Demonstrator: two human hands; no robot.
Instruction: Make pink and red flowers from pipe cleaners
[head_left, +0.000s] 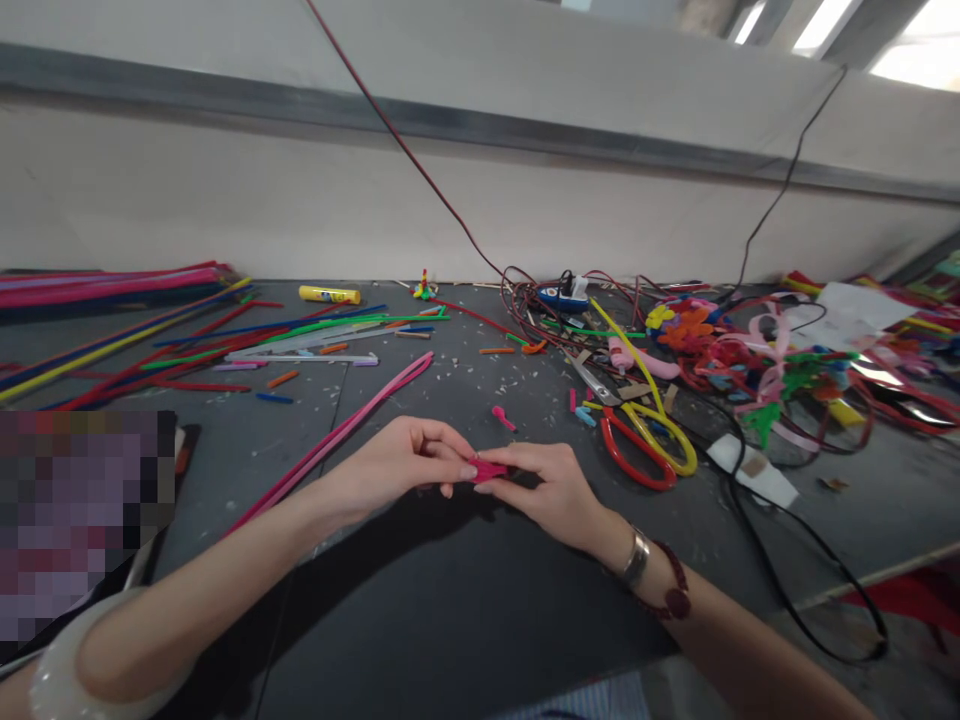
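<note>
My left hand [401, 465] and my right hand [544, 490] meet above the dark grey table [420, 620], pinching a small magenta pipe-cleaner piece [487, 470] between their fingertips. Its shape is partly hidden by my fingers. A long pink pipe cleaner [334, 437] lies just beyond my left hand, and its lower end runs behind my wrist. A small pink bud-shaped piece [502, 417] rests just above my fingers. Scissors with red and yellow handles [645, 445] lie to the right of my right hand.
Bundled and loose pipe cleaners [150, 345] cover the left of the table. A yellow glue stick [328, 295] lies at the back. Tangled red wires [540, 310], a blue power strip [562, 297], and colourful craft flowers [772, 370] occupy the back right.
</note>
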